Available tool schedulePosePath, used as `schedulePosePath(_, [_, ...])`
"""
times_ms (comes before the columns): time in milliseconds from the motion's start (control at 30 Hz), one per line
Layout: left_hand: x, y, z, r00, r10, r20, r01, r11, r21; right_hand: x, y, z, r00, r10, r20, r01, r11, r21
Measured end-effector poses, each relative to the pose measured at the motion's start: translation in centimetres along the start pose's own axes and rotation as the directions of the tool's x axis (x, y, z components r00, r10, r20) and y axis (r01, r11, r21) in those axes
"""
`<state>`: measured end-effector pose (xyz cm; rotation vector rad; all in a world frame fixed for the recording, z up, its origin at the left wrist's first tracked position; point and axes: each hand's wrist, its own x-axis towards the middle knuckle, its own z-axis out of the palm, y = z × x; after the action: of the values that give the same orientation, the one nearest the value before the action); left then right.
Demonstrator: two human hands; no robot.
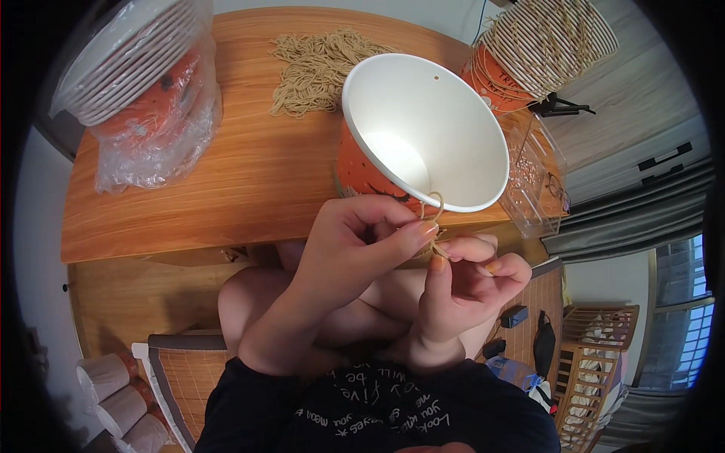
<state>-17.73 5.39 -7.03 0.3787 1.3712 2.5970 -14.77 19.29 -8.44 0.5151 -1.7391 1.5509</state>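
A large orange paper bucket (361,162) with a white inside stands tilted toward me at the table's near edge. A tan cord (436,198) loops over its near rim. My left hand (370,238) pinches this cord just below the rim, between thumb and fingers. Close beside it on the right, my right hand (472,283) pinches the lower part of the same cord, its other fingers curled. One small hole shows in the bucket's far wall. The cord's ends are mostly hidden by my fingertips.
A heap of tan cords (310,72) lies on the wooden table (257,166). Plastic-wrapped stacked buckets (147,90) stand at left, and a corded bucket stack (547,53) at back right. A clear plastic box (529,177) sits at the table's right edge.
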Motion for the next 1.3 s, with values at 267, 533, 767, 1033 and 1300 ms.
schedulePosePath(267, [0.02,0.16,-0.08,1.0,-0.003,0.002,0.003,0.999,0.036,0.28,0.0,-0.01,1.0,-0.022,-0.008,0.022,1.0,0.007])
schedulePosePath(533, [-0.02,0.26,0.11,1.0,-0.004,0.003,0.004,1.0,0.011,0.6,-0.2,-0.12,0.999,-0.05,-0.007,0.05,0.999,-0.013])
schedulePosePath(767, [-0.01,-0.2,0.04,0.999,0.034,-0.015,-0.033,0.999,0.043,0.78,-0.43,0.13,1.0,0.016,-0.018,-0.014,0.992,0.126])
schedulePosePath(1033, [-0.05,-0.39,0.35,0.997,0.07,-0.046,-0.068,0.997,0.043,0.84,-0.68,0.16,0.999,0.044,0.001,-0.044,0.984,0.171])
schedulePosePath(1300, [-0.05,-0.21,0.21,0.999,0.042,-0.026,-0.04,0.998,0.046,0.78,-0.29,-0.13,1.0,0.006,0.02,-0.008,0.996,0.092])
